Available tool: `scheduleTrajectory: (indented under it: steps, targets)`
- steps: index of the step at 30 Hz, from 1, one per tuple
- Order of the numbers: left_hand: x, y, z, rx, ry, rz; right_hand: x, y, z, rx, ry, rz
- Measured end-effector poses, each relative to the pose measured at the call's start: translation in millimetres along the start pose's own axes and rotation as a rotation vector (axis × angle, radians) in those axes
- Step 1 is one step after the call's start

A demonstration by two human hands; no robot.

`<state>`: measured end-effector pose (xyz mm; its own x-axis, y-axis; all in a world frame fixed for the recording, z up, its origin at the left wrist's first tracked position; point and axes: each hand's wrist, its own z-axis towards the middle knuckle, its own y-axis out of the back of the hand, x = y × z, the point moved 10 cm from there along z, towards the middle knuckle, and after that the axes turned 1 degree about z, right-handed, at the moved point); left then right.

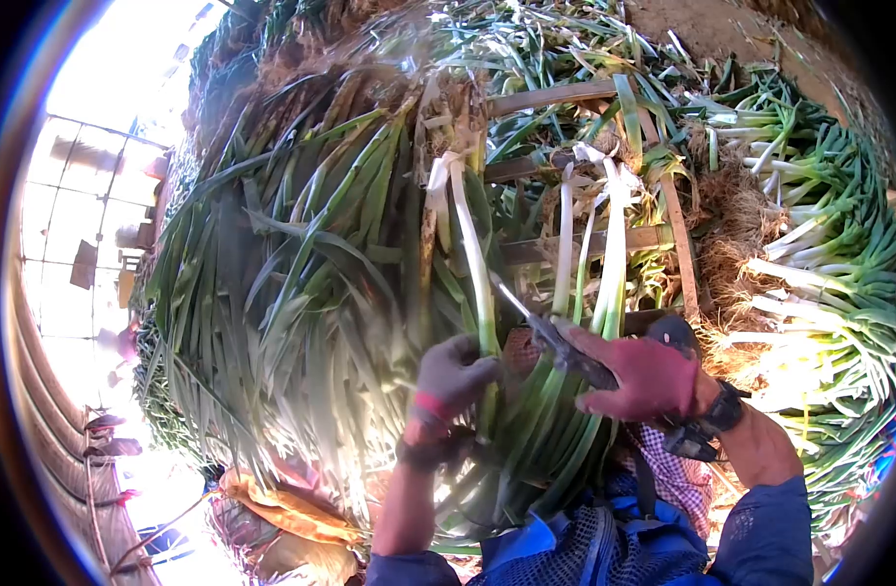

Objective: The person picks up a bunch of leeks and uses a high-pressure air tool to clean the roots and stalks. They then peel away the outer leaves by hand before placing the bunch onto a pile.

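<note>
My left hand (458, 376), in a grey glove with a red cuff, is closed around the green part of a leek (475, 259). The leek's white shank points up and away from me. In my right hand (645, 376), which wears a red glove, is a knife (573, 352) with a dark handle. Its thin blade points up and left, just right of the held leek. More leeks (614, 249) lie beside and under the right hand, white ends away from me, with green leaves (526, 449) running down toward my body.
A wooden slatted frame (584, 244) stands in front of me. A large heap of long leaves (301, 254) fills the left side. At the right lies a row of rooted leeks (809, 264). An orange cloth or sack (287, 503) is at lower left, near a wire mesh (96, 205).
</note>
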<state>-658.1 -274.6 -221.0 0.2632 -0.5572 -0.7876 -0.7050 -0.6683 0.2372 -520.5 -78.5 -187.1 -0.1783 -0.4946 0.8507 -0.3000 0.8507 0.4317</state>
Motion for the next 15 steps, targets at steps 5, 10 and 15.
scheduleTrajectory:
  steps: [5,10,15]
  targets:
    - [-27.9,7.2,12.9,0.023,-0.060,-0.045,7.4,-25.6,-36.4,0.271,-0.159,0.119]
    - [-17.2,8.9,24.2,-0.042,-0.019,0.092,2.2,-12.2,-42.7,0.123,-0.136,0.096]
    - [-5.8,11.7,21.5,-0.049,0.049,0.090,6.3,-23.3,-46.5,0.193,-0.068,0.021]
